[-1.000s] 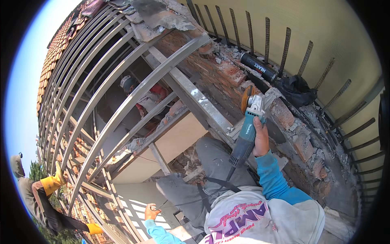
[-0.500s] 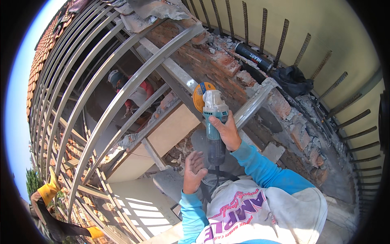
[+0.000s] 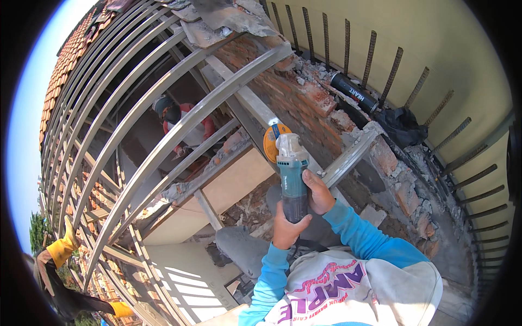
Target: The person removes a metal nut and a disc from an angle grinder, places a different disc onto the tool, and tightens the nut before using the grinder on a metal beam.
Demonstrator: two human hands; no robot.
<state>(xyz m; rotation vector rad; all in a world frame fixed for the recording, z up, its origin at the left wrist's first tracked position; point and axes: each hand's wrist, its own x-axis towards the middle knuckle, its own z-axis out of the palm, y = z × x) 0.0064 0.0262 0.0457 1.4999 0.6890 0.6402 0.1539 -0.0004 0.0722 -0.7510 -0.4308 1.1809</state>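
A teal and grey angle grinder (image 3: 294,176) is held in front of me in both hands. My right hand (image 3: 319,193) wraps the right side of its body. Lower down, my left hand (image 3: 287,227) grips the dark rear end, where the cord leaves. At the grinder's far end an orange cutting disc (image 3: 269,144) stands edge-up beside a grey metal roof beam (image 3: 254,104). The disc's upper edge is close to the beam's near end, with a bright spot there; whether they touch I cannot tell.
A broken brick wall (image 3: 304,106) runs along the right, with upright rebar (image 3: 391,76) behind it. A black cylinder (image 3: 354,92) lies on the rubble. Metal rafters (image 3: 190,117) span the left. A person (image 3: 187,122) works below; another's yellow glove (image 3: 64,247) shows at left.
My left hand, open and apart from the tool before, has closed on the grinder's rear end. In the picture the grinder sits slightly lower and further right.
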